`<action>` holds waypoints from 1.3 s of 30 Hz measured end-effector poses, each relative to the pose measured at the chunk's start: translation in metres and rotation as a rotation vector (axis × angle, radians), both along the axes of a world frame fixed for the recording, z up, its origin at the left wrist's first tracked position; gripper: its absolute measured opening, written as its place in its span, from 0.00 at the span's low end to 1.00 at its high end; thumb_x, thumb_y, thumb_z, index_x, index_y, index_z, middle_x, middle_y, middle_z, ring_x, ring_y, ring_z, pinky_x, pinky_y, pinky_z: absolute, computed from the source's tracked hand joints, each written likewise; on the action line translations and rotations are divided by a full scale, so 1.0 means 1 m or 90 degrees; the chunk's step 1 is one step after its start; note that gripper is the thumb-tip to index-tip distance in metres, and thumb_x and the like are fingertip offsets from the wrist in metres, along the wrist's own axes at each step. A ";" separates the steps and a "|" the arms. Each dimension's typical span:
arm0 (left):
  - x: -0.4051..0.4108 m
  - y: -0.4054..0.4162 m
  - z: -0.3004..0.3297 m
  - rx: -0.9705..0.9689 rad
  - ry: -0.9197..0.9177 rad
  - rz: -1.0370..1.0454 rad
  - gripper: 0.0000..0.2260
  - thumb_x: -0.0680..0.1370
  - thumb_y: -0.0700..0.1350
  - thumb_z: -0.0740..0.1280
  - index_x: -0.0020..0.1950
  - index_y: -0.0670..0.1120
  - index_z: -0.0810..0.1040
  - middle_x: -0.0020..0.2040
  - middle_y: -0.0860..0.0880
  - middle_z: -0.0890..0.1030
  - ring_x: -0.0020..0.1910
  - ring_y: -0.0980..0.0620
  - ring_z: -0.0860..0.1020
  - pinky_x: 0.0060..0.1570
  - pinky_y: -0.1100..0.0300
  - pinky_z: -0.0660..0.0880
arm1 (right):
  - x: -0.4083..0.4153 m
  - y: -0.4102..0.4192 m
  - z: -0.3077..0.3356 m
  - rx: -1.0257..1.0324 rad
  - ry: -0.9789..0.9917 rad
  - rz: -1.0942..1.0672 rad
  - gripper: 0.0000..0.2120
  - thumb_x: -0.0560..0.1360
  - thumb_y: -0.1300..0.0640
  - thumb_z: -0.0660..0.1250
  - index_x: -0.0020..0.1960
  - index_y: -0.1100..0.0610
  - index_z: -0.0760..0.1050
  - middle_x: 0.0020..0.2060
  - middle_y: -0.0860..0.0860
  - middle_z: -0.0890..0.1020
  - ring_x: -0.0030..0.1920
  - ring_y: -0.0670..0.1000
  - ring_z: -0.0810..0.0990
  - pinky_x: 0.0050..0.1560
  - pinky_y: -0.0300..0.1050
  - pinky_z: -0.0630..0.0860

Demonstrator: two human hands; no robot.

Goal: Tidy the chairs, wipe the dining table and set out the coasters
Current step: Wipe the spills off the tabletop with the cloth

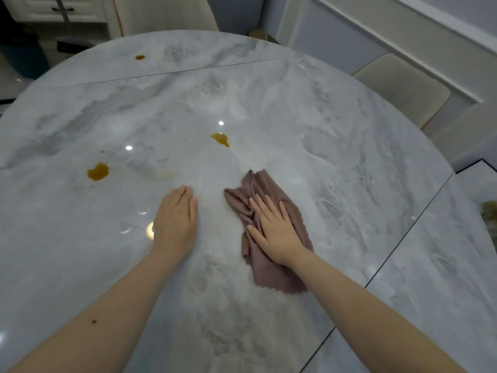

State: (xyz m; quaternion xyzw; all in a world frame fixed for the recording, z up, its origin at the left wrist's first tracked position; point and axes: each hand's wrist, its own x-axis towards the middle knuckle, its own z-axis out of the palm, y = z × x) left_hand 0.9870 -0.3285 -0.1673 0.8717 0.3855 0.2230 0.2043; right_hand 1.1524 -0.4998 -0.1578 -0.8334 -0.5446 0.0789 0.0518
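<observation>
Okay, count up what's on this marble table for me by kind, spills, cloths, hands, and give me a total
Brown spills: 3, one near the left hand, one mid-table, one at the far edge
Mauve cloth: 1
Hands flat on the table: 2, the left hand on bare marble, the right hand on the cloth
Total: 6

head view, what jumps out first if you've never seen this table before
Three amber spills stand out on the marble table: one left of centre, one mid-table, one small at the far edge. Nearer, the right hand presses flat on a mauve cloth, while the left hand rests on bare marble beside it.
</observation>
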 end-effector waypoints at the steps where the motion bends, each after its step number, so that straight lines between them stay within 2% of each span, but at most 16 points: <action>1: 0.004 0.004 0.003 -0.001 0.005 0.003 0.28 0.80 0.51 0.47 0.63 0.33 0.75 0.63 0.36 0.76 0.64 0.38 0.74 0.68 0.49 0.64 | 0.009 0.006 0.000 -0.003 0.003 -0.039 0.32 0.78 0.38 0.42 0.78 0.50 0.44 0.78 0.45 0.46 0.77 0.46 0.40 0.76 0.52 0.38; 4: 0.025 0.025 0.009 -0.009 0.038 0.006 0.28 0.80 0.51 0.45 0.67 0.34 0.71 0.67 0.36 0.72 0.69 0.40 0.68 0.72 0.50 0.58 | 0.032 0.046 -0.001 -0.017 0.002 -0.146 0.30 0.81 0.41 0.45 0.78 0.52 0.42 0.78 0.48 0.44 0.77 0.47 0.40 0.75 0.49 0.34; 9: 0.057 0.069 -0.001 0.031 0.085 0.015 0.31 0.78 0.53 0.42 0.70 0.35 0.68 0.71 0.37 0.68 0.73 0.40 0.63 0.73 0.49 0.53 | 0.058 0.115 -0.004 -0.012 0.012 -0.301 0.32 0.81 0.42 0.44 0.78 0.58 0.41 0.78 0.53 0.44 0.77 0.52 0.42 0.75 0.54 0.37; 12: 0.061 0.083 -0.009 0.038 0.107 0.032 0.32 0.77 0.53 0.41 0.71 0.35 0.67 0.71 0.37 0.67 0.72 0.40 0.63 0.73 0.48 0.52 | 0.069 0.157 -0.005 -0.016 0.014 -0.378 0.34 0.81 0.42 0.43 0.78 0.61 0.41 0.77 0.56 0.44 0.77 0.55 0.42 0.75 0.56 0.37; 15: 0.063 0.084 -0.012 0.051 0.102 0.027 0.29 0.79 0.51 0.44 0.69 0.34 0.69 0.69 0.36 0.70 0.70 0.40 0.67 0.72 0.48 0.54 | 0.076 0.198 -0.004 -0.014 0.016 -0.408 0.34 0.81 0.42 0.45 0.78 0.62 0.41 0.77 0.58 0.44 0.77 0.56 0.42 0.75 0.57 0.37; 18: 0.062 0.083 -0.013 0.058 0.103 0.033 0.27 0.79 0.50 0.46 0.69 0.34 0.70 0.69 0.37 0.70 0.70 0.41 0.68 0.72 0.52 0.51 | 0.080 0.234 -0.002 -0.006 0.002 -0.351 0.32 0.81 0.44 0.46 0.78 0.61 0.42 0.77 0.57 0.46 0.77 0.55 0.44 0.75 0.56 0.38; 23: 0.061 0.084 -0.012 0.061 0.098 0.034 0.26 0.80 0.49 0.46 0.69 0.35 0.69 0.70 0.38 0.70 0.71 0.42 0.67 0.72 0.52 0.54 | 0.082 0.261 0.001 0.020 -0.006 -0.042 0.25 0.82 0.50 0.47 0.78 0.50 0.48 0.78 0.48 0.50 0.77 0.49 0.47 0.75 0.50 0.40; 26: 0.060 0.083 -0.011 0.060 0.088 0.037 0.26 0.80 0.49 0.47 0.69 0.35 0.70 0.69 0.38 0.70 0.70 0.42 0.67 0.73 0.51 0.55 | 0.068 0.245 0.000 0.034 -0.003 0.119 0.24 0.82 0.52 0.49 0.78 0.49 0.51 0.77 0.47 0.53 0.77 0.48 0.49 0.76 0.49 0.42; 30: 0.059 0.083 -0.010 0.054 0.071 0.040 0.25 0.80 0.47 0.48 0.67 0.34 0.72 0.67 0.37 0.72 0.69 0.42 0.69 0.72 0.52 0.56 | 0.049 0.185 0.000 0.045 0.024 0.242 0.26 0.81 0.50 0.47 0.78 0.52 0.53 0.77 0.48 0.55 0.77 0.48 0.50 0.75 0.45 0.41; 33: 0.059 0.082 -0.011 0.052 0.074 0.038 0.25 0.80 0.48 0.47 0.68 0.34 0.71 0.69 0.38 0.71 0.70 0.43 0.68 0.73 0.53 0.54 | 0.060 0.135 -0.002 0.018 -0.004 0.250 0.26 0.81 0.46 0.46 0.78 0.49 0.51 0.77 0.45 0.53 0.77 0.45 0.47 0.76 0.46 0.39; 35: 0.059 0.082 -0.012 0.057 0.072 0.045 0.25 0.80 0.48 0.47 0.68 0.34 0.70 0.69 0.38 0.71 0.70 0.42 0.68 0.73 0.53 0.54 | 0.080 0.122 -0.001 0.013 -0.011 0.200 0.27 0.80 0.43 0.45 0.78 0.46 0.50 0.77 0.43 0.52 0.77 0.44 0.45 0.76 0.49 0.40; 39: 0.061 0.082 -0.013 0.068 0.081 0.048 0.25 0.80 0.47 0.47 0.68 0.34 0.70 0.69 0.38 0.71 0.69 0.43 0.69 0.73 0.53 0.54 | 0.118 0.163 0.001 0.024 -0.005 0.039 0.26 0.81 0.44 0.47 0.78 0.47 0.49 0.77 0.44 0.50 0.77 0.46 0.46 0.76 0.55 0.43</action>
